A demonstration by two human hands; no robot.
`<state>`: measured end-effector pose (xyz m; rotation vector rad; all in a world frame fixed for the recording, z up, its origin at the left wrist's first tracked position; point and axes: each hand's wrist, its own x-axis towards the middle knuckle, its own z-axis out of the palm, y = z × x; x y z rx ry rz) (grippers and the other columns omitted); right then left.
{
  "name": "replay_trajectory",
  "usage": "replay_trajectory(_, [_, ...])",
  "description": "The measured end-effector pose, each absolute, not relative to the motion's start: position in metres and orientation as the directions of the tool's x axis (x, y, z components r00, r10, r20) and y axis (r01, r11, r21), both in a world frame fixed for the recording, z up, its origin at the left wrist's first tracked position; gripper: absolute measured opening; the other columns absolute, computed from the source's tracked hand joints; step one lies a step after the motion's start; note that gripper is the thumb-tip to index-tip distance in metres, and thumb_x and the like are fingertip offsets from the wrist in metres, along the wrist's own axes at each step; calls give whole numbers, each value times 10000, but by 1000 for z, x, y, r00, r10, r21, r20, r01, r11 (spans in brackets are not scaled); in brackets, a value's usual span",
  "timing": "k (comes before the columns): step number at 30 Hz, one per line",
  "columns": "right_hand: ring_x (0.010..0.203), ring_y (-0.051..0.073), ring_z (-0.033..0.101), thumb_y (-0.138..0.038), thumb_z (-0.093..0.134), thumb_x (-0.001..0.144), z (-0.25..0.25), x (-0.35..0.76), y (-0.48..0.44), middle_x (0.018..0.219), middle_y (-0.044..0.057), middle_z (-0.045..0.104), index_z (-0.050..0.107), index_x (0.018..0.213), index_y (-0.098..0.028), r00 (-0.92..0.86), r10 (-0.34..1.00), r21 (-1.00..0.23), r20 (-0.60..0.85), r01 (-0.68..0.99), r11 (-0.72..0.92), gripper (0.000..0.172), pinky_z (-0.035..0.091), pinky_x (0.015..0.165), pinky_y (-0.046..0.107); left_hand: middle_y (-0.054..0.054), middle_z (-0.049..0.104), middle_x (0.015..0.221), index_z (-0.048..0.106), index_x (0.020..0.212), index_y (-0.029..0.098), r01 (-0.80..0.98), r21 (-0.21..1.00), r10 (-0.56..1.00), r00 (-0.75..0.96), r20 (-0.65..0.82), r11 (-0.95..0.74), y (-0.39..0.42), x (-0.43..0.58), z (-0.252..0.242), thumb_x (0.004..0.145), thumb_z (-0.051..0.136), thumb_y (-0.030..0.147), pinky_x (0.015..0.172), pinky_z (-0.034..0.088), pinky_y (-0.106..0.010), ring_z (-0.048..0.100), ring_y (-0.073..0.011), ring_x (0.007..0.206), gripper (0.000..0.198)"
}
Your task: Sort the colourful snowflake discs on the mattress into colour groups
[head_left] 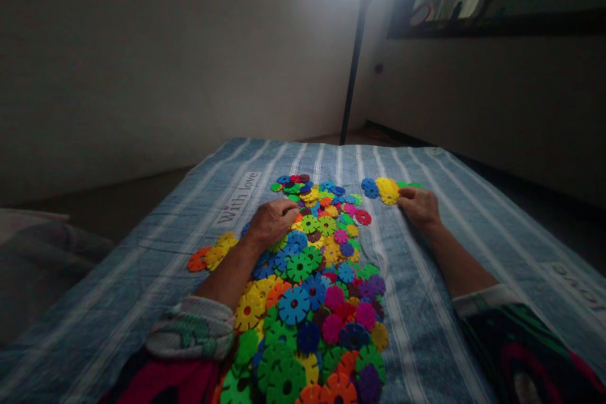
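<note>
A long heap of flat plastic snowflake discs [294,304], notched at the rim and in many colours, runs down the middle of the cloth. My left hand [274,221] rests at the heap's left side with bent, closed fingers over the discs; what they pinch, if anything, is hidden. To the right of the heap, my right hand [420,205] has its thumb and fingertips closed at the edge of a yellow snowflake disc [389,191]. Blue snowflake discs [369,187] lie just left of that yellow one, and green snowflake discs [411,185] show partly behind my right hand.
Blue striped cloth [165,265] with printed words covers the surface. Orange and yellow discs [220,251] lie apart, beside my left forearm. A dark pole [355,69] stands beyond the far edge, before a wall. Whitish translucent material [42,265] is at the left.
</note>
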<state>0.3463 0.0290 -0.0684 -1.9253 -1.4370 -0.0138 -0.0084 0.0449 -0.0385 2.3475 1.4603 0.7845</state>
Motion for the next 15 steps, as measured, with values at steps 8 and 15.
replay_trajectory(8, [872, 249, 638, -314, 603, 729, -74, 338, 26, 937, 117, 713, 731, 960, -126, 312, 836, -433, 451, 896, -101, 324, 470, 800, 354, -50, 747, 899, 725, 818, 185, 737, 489, 882, 349, 318, -467, 45, -9, -40, 796, 427, 344, 812, 504, -287, 663, -197, 841, 338])
replay_trajectory(15, [947, 278, 599, -366, 615, 791, -72, 324, 23, 1026, 166, 659, 664, 1119, -92, 265, 868, -257, 420, 952, -166, 430, 447, 770, 344, -56, 743, 896, 726, 833, 180, 736, 495, 886, 351, 303, -462, 46, -9, -41, 792, 430, 353, 807, 506, -296, 666, -207, 853, 345])
